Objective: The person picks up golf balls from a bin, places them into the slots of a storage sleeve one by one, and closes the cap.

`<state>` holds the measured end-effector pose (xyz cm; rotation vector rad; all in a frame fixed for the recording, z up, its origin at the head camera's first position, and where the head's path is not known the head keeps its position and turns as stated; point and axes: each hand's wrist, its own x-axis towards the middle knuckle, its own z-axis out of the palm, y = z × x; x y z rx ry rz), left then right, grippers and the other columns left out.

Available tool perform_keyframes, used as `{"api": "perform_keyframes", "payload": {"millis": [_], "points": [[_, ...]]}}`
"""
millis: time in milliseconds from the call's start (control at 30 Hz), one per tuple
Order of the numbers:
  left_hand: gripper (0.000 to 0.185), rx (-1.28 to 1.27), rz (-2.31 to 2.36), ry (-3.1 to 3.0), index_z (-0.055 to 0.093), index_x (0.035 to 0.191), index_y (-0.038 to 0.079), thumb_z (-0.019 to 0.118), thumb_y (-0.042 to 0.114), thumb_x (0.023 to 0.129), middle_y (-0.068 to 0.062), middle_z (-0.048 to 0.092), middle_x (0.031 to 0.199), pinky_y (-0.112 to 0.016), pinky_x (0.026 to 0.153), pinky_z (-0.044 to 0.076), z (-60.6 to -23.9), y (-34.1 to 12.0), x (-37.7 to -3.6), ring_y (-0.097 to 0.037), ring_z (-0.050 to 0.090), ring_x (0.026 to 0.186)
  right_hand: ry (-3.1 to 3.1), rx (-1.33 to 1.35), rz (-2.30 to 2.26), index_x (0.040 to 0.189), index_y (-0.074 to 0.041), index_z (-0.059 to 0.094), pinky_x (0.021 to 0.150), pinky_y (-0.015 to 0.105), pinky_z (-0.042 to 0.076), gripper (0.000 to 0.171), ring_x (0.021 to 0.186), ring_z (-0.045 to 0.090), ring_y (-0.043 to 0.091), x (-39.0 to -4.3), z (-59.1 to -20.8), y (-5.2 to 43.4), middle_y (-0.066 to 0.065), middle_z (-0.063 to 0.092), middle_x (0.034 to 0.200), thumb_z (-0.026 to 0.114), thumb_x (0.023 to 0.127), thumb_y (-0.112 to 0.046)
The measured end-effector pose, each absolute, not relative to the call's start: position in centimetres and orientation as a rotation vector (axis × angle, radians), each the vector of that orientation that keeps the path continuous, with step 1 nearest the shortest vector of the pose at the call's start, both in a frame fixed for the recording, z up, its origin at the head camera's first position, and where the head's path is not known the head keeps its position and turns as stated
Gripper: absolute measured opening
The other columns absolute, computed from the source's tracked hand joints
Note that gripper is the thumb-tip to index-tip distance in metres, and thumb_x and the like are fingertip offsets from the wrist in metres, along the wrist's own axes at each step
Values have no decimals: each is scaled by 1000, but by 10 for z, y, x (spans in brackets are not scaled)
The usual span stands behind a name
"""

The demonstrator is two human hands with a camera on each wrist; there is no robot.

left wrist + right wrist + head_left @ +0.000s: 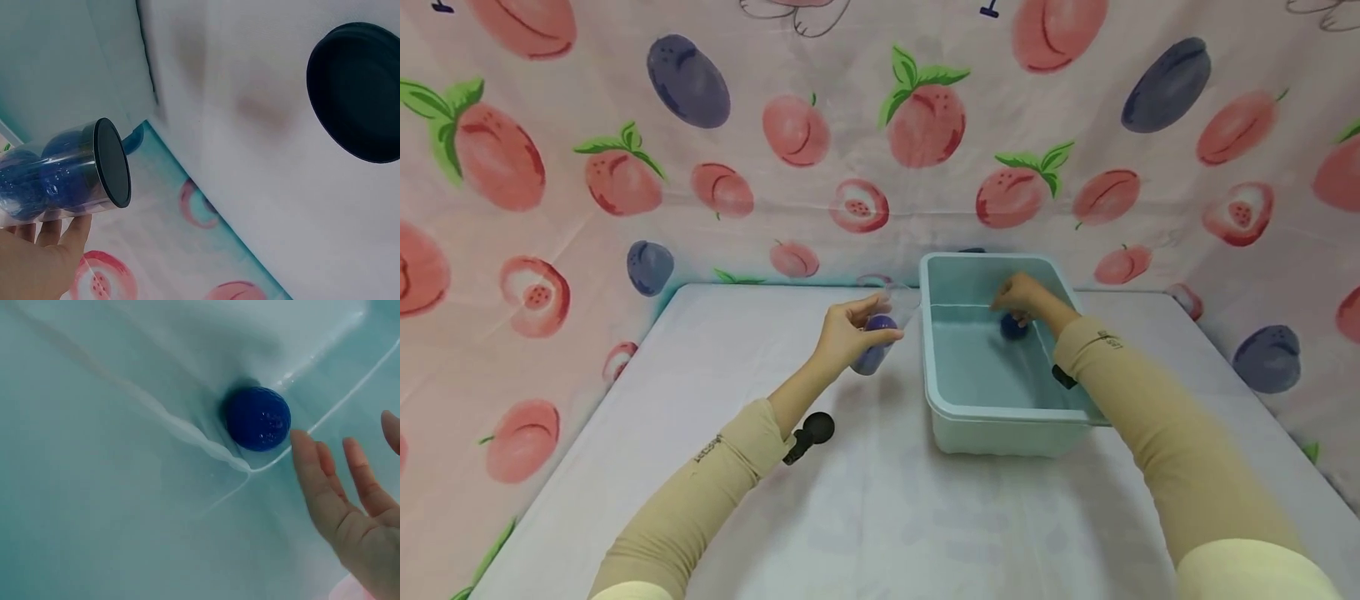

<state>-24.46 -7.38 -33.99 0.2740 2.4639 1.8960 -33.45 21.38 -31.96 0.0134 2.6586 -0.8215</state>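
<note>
My left hand (pixel 847 337) holds a clear plastic tube (pixel 80 169) at a tilt, thumb on one side and fingers on the other. Two blue balls (pixel 67 178) sit one behind the other inside it, by its black base (pixel 113 164). In the head view the tube's transparent upper end leans toward the basin (pixel 934 358). My right hand (pixel 1028 296) reaches down into this pale blue-green basin. Its fingers are extended, one fingertip right at the edge of a loose blue ball (pixel 258 419). That ball lies in a corner of the basin.
A round black lid (pixel 818 427) lies on the white-covered table (pixel 865 517), close to my left wrist. The basin's raised rim surrounds my right hand. Behind the table hangs a fruit-print cloth (pixel 700 167).
</note>
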Motion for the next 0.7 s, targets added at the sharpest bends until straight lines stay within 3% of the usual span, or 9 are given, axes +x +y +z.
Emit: {"api": "perform_keyframes", "payload": {"millis": [233,433,700], "points": [[64,300,1904,2462,53,134,7,78,8,75,-15,62,124,-43,99,47,-341,-78,-244,-27,60,116,2780,95,-564,105,11,55,78,41,55,27,88,55,30,-339,-331,210,24,55,104,63,85,-6],[64,296,1908,2464,52,134,7,78,9,75,-14,63,124,-44,98,47,-343,-81,-244,-28,60,115,2862,-5,-381,109,13,56,96,47,47,37,107,54,40,-344,-339,212,31,56,117,65,79,-6],[64,279,1884,2480,53,134,9,79,11,75,-12,63,124,-44,100,46,-345,-83,-243,-27,61,115,2862,-48,-247,118,18,47,96,50,45,46,109,51,43,-352,-351,213,38,48,124,62,80,-3]]}}
